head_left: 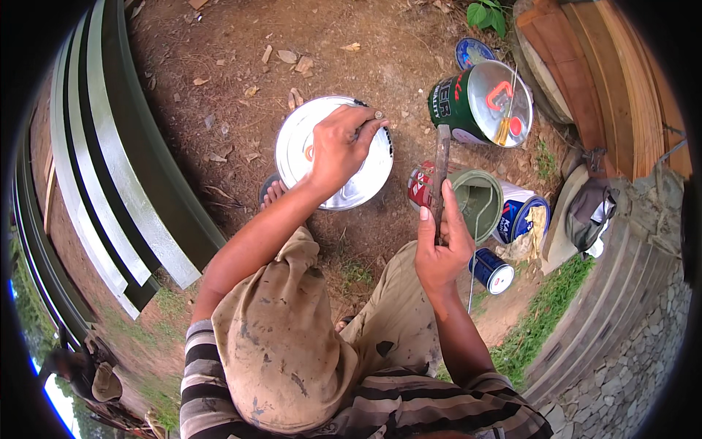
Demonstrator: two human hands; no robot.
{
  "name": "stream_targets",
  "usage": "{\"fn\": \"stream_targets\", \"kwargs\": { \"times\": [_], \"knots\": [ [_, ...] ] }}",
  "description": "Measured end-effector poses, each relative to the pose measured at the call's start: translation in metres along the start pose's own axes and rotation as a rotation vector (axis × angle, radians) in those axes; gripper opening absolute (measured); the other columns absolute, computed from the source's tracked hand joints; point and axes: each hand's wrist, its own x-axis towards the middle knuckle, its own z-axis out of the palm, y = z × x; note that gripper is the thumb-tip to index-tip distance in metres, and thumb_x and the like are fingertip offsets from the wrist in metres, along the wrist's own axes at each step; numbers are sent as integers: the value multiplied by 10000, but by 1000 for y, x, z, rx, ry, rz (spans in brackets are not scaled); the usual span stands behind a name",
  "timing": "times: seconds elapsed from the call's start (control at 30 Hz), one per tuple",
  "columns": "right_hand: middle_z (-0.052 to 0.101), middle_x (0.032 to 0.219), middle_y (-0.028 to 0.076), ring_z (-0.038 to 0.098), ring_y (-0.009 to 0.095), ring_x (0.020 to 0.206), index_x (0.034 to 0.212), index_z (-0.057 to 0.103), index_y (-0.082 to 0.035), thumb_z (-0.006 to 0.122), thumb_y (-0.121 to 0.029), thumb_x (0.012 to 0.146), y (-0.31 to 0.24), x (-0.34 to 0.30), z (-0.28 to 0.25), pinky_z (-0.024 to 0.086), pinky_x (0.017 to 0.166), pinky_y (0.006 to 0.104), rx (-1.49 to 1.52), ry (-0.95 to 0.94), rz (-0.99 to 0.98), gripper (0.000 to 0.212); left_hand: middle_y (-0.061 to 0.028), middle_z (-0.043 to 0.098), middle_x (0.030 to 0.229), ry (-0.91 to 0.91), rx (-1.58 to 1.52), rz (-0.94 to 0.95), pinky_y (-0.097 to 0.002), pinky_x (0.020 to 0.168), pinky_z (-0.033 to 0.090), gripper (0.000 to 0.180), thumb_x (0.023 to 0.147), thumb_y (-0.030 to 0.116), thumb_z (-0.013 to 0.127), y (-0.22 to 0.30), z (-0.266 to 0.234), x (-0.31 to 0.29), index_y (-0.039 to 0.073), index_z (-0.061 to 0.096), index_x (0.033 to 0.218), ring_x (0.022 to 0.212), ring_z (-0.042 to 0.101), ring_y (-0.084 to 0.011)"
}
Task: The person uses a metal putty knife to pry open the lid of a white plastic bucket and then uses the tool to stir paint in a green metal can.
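My left hand (338, 145) is closed above a large can with a silver lid (349, 192). A small round metal end (379, 115) sticks out by its thumb and forefinger; the rest is hidden in the fingers. To the right, my right hand (447, 252) is closed round a dark, worn flat metal bar (441, 157), held upright and apart from the can. Behind the bar stand a red-labelled can (421, 184) and an open can (488, 192) with grey-green paint inside and on its rim.
A green drum (457, 108) with a brush on its silver lid stands far right. Blue-and-white cans (528, 218) and a small blue can (491, 271) are nearer. Long painted metal beams (139, 146) run along the left, past a crouching person (80, 373). Wooden planks (629, 80) lie right.
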Motion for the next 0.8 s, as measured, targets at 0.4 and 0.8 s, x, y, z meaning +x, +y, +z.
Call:
{"fn": "stream_targets", "kwargs": {
  "times": [0.4, 0.8],
  "knots": [
    [738, 1268, 261, 761, 359, 1098, 1428, 633, 76, 738, 56, 932, -4, 5, 0, 593, 915, 395, -21, -2, -102, 507, -112, 736, 836, -7, 14, 113, -408, 679, 550, 127, 850, 64, 845, -6, 5, -1, 21, 745, 917, 746, 685, -310],
    [754, 1033, 198, 676, 243, 725, 1419, 642, 74, 759, 88, 899, -32, 37, -9, 552, 629, 342, -50, 119, -393, 533, -87, 685, 847, -94, 170, 222, -409, 707, 554, 125, 860, 88, 819, -10, 7, -4, 69, 716, 927, 829, 650, -281]
  ]
}}
